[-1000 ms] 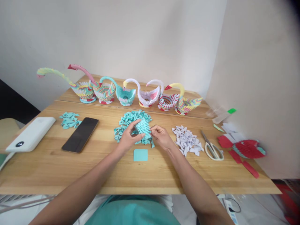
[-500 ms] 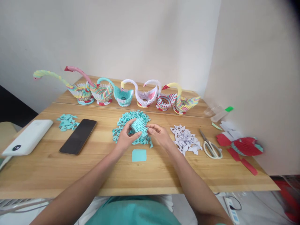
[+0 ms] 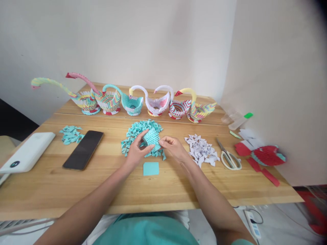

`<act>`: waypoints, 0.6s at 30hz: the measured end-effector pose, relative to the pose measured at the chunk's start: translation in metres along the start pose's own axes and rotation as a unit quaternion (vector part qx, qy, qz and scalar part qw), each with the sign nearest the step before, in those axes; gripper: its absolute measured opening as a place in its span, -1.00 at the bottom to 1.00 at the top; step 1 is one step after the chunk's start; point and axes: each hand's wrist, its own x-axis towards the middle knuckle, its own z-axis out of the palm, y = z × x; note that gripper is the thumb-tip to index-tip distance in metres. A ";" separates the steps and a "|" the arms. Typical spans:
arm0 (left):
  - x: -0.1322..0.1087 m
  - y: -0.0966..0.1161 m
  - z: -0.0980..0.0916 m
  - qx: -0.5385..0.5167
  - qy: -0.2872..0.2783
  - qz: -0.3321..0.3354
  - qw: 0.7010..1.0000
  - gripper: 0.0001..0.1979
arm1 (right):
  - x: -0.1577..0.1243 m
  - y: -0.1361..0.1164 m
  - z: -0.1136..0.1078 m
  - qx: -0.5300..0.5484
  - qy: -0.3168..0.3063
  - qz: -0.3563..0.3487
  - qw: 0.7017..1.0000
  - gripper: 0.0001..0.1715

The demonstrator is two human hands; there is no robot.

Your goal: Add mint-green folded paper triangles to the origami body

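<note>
Both hands hold a small teal block of folded paper pieces point(image 3: 152, 137) above a pile of loose teal paper triangles point(image 3: 139, 131) at the table's middle. My left hand point(image 3: 136, 149) grips the block from the left with thumb and fingers curled round it. My right hand point(image 3: 173, 147) pinches its right side. A flat teal paper rectangle point(image 3: 151, 168) lies just in front of my hands.
Several folded-paper swans point(image 3: 133, 102) stand in a row at the back of the wooden table point(image 3: 76, 190). A dark phone point(image 3: 83, 149), a white power bank point(image 3: 27, 151) and a small teal pile point(image 3: 69, 134) lie left. White triangles point(image 3: 201, 149), scissors point(image 3: 230, 156) and red paper pieces point(image 3: 265, 156) lie right.
The hands have stayed on the teal block, turning it slightly. The whole view has drifted a little left and up as my head moved.
</note>
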 end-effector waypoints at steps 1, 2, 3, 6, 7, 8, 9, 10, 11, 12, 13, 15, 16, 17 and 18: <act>0.000 0.000 0.000 0.001 0.001 -0.002 1.000 -0.29 | 0.000 0.000 0.000 -0.005 -0.001 -0.005 1.000 -0.51; 0.000 0.000 0.000 0.003 0.002 -0.004 1.000 -0.29 | 0.000 0.001 0.000 -0.011 -0.002 -0.011 1.000 -0.53; 0.000 0.000 0.000 0.007 0.003 -0.004 1.000 -0.29 | 0.000 0.001 0.000 -0.019 -0.002 -0.019 1.000 -0.54; 0.000 0.000 0.000 0.018 0.008 0.001 1.000 -0.31 | -0.001 0.003 0.002 -0.045 0.001 -0.046 0.998 -0.58; 0.000 0.000 0.000 0.019 0.011 0.003 1.000 -0.32 | -0.002 0.003 0.003 -0.052 0.005 -0.053 0.997 -0.59; 0.000 0.001 0.000 0.015 0.014 0.001 1.000 -0.32 | -0.002 0.004 0.003 -0.058 0.009 -0.059 0.997 -0.59; 0.000 0.001 0.001 0.007 0.016 -0.004 1.000 -0.31 | -0.002 0.005 0.004 -0.061 0.014 -0.064 0.996 -0.59; 0.001 0.002 0.001 -0.006 0.017 -0.010 1.000 -0.31 | -0.002 0.005 0.005 -0.061 0.020 -0.069 0.996 -0.57; 0.001 0.002 0.001 -0.025 0.016 -0.018 0.999 -0.30 | -0.002 0.006 0.006 -0.056 0.027 -0.073 0.995 -0.55; 0.001 0.002 0.001 -0.047 0.016 -0.027 0.998 -0.29 | -0.001 0.007 0.006 -0.046 0.033 -0.076 0.996 -0.51; 0.001 0.002 0.001 -0.071 0.016 -0.036 0.997 -0.28 | -0.001 0.007 0.006 -0.032 0.039 -0.076 0.996 -0.47; 0.002 0.002 0.000 -0.110 0.020 -0.059 0.992 -0.27 | 0.000 0.008 0.005 -0.004 0.051 -0.073 0.996 -0.38; 0.002 0.002 0.000 -0.126 0.022 -0.072 0.989 -0.25 | 0.001 0.009 0.004 0.003 0.054 -0.070 0.996 -0.36; 0.002 0.002 0.000 -0.139 0.022 -0.085 0.986 -0.24 | 0.001 0.009 0.004 0.003 0.057 -0.069 0.996 -0.34; 0.001 0.003 0.000 -0.154 0.021 -0.096 0.983 -0.23 | 0.001 0.009 0.003 -0.004 0.057 -0.071 0.996 -0.34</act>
